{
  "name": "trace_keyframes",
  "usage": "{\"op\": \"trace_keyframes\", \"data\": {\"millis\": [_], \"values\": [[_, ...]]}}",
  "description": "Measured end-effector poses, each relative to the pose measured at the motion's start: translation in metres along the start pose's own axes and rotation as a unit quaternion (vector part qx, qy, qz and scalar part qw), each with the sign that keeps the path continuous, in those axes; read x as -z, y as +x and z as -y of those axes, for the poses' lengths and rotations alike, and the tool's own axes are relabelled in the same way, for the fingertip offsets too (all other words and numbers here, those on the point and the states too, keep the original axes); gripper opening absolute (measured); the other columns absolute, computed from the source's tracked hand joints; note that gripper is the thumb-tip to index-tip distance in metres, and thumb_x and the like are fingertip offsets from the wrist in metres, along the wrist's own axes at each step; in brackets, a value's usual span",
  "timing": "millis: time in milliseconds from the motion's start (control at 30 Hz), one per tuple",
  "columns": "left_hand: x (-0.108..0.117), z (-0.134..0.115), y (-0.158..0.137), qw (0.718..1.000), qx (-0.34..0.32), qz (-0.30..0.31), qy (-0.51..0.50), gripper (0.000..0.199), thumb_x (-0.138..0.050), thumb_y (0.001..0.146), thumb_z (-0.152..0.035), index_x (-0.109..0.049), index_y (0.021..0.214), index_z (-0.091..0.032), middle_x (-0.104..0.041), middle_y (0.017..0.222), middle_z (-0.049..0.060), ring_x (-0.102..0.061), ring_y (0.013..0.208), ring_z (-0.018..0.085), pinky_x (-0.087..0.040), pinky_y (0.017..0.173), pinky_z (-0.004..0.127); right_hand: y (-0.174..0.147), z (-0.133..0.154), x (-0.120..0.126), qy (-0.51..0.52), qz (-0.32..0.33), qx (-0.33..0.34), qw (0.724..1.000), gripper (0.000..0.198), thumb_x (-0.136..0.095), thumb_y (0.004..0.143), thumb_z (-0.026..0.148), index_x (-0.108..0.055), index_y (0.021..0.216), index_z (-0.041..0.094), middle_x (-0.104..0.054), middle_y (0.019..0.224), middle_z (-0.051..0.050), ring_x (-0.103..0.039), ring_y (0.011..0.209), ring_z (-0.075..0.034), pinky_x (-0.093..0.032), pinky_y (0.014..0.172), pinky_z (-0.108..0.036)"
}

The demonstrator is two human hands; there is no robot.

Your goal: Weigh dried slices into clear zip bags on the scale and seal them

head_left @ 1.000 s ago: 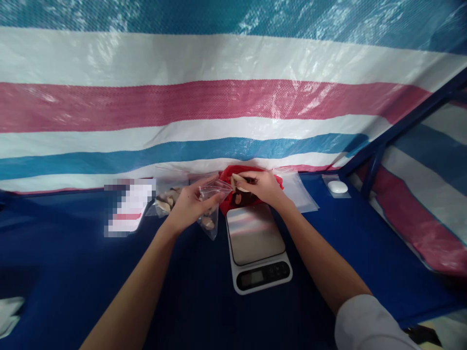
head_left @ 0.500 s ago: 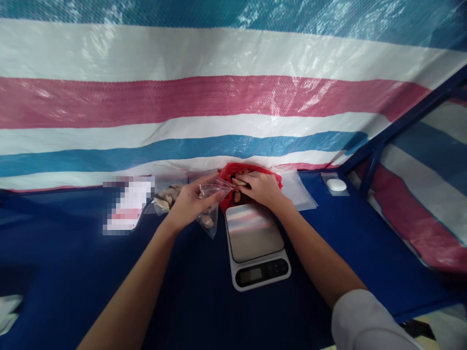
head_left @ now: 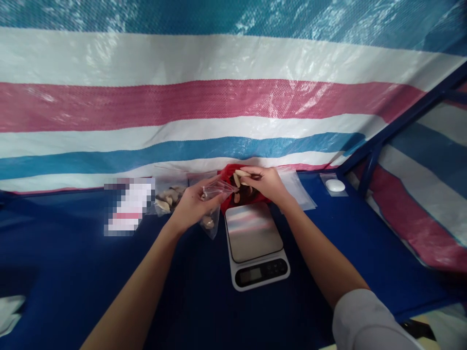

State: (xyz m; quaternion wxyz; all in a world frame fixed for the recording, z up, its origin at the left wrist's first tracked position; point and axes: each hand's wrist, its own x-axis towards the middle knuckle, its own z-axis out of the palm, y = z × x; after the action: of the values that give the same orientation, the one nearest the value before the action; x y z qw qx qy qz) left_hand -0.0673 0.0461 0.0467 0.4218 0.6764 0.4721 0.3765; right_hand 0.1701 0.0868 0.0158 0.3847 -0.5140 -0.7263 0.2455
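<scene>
My left hand (head_left: 192,204) is closed on the top of a clear plastic bag (head_left: 212,229), which hangs down with brown pieces in its lower part. To the right, my right hand (head_left: 269,183) pinches several pale, elongated slices (head_left: 242,174) over an opened red plastic bag (head_left: 225,200). More brownish pieces lie inside the red bag. Just in front of it stands a white kitchen scale (head_left: 254,234) with a bare metal plate and a dark display panel.
Left of my left hand lies another clear bag (head_left: 168,198) of brown slices, beside a blurred white packet (head_left: 130,206). Flat clear bags (head_left: 297,192) lie at the right, and a white oval object (head_left: 334,185) farther along the blue table (head_left: 365,253). A striped sheet (head_left: 182,102) hangs behind.
My right hand has risen slightly out of the red bag, and the pale slices in its fingers now show more clearly. My left hand stays nearly still with the clear bag.
</scene>
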Motion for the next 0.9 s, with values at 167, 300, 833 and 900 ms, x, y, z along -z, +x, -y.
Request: {"op": "trace_keyframes", "data": {"millis": [167, 300, 833, 900], "values": [[-0.007, 0.001, -0.002, 1.000, 0.005, 0.017, 0.002, 0.073, -0.076, 0.077, -0.055, -0.062, 0.136, -0.015, -0.076, 0.116, 0.010, -0.071, 0.106, 0.029, -0.056, 0.097, 0.041, -0.001, 0.005, 0.015, 0.130, 0.030, 0.005, 0.991, 0.033, -0.072, 0.083, 0.033, -0.077, 0.114, 0.024, -0.077, 0.112, -0.002, -0.073, 0.100, -0.021, -0.058, 0.092, -0.035], [-0.014, -0.001, -0.003, 1.000, 0.001, 0.018, 0.006, 0.071, -0.077, 0.076, -0.054, -0.063, 0.135, -0.016, -0.076, 0.116, 0.009, -0.071, 0.105, 0.028, -0.056, 0.097, 0.041, -0.004, 0.019, 0.032, 0.138, 0.047, 0.026, 0.989, 0.035, -0.076, 0.079, 0.036, -0.077, 0.112, 0.025, -0.078, 0.112, -0.003, -0.074, 0.095, -0.021, -0.060, 0.090, -0.038], [-0.030, 0.005, -0.005, 0.997, -0.049, 0.018, 0.049, 0.071, -0.078, 0.075, -0.051, -0.062, 0.137, -0.021, -0.073, 0.117, 0.010, -0.069, 0.098, 0.025, -0.055, 0.093, 0.040, -0.014, 0.071, 0.049, -0.112, 0.196, 0.137, 0.965, 0.023, -0.057, 0.096, 0.026, -0.079, 0.091, 0.025, -0.075, 0.082, 0.004, -0.060, 0.067, -0.011, -0.041, 0.067, -0.024], [-0.031, 0.007, -0.005, 0.998, -0.044, 0.019, 0.048, 0.072, -0.079, 0.074, -0.051, -0.062, 0.138, -0.022, -0.074, 0.113, 0.009, -0.068, 0.087, 0.022, -0.057, 0.083, 0.038, -0.015, 0.071, 0.047, -0.117, 0.205, 0.135, 0.962, 0.022, -0.058, 0.095, 0.024, -0.080, 0.096, 0.027, -0.076, 0.086, 0.004, -0.062, 0.070, -0.012, -0.041, 0.068, -0.024]]}}
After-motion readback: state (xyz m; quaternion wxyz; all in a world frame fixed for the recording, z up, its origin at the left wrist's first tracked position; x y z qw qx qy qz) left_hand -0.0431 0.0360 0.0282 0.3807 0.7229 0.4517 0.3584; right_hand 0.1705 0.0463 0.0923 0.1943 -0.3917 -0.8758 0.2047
